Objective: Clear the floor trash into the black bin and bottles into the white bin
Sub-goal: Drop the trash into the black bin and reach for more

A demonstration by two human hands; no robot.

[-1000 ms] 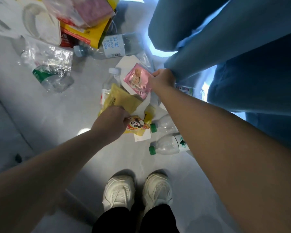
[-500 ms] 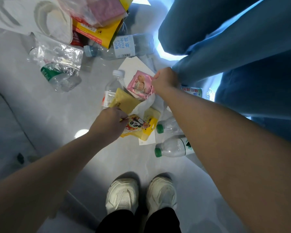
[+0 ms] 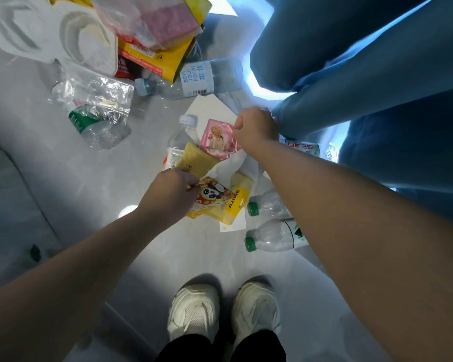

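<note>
Just past my shoes (image 3: 194, 312), two green-capped bottles (image 3: 271, 236) lie on the floor (image 3: 89, 194) — empty, light and likely to roll, so best gripped round the middle. My left hand (image 3: 171, 194) curls on the edge of the panda wrapper (image 3: 213, 198). My right hand (image 3: 256, 128) pinches a corner of the pink wrapper (image 3: 216, 139). Both look like thin, slick foil — floppy and almost weightless, so a corner pinch should do. Farther off, the blue-labelled bottle (image 3: 198, 78) lies by a heap of bags (image 3: 162, 30).

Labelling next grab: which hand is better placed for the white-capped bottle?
Probably left: the left hand, gripping the panda wrapper, sits beside the white-capped bottle; the right hand pinches the pink wrapper on its far side.
</note>
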